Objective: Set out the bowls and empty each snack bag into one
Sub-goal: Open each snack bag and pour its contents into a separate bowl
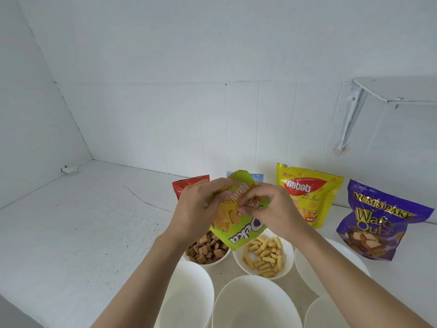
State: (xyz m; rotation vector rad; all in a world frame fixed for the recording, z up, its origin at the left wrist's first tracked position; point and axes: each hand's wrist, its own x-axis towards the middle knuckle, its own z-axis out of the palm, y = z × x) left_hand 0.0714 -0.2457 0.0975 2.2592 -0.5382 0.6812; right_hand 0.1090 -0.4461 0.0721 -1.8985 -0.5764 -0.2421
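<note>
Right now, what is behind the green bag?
A red bag shows at its left, and the top of a blue bag pokes out behind it. The green bag, left hand and right hand cover the rest of both.

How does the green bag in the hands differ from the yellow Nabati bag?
The green bag is held upside down off the counter, pinched by the left hand and right hand; the yellow Nabati bag stands upright on it, untouched. The green bag is creased, the yellow Nabati bag smooth. Both are snack pouches.
</note>
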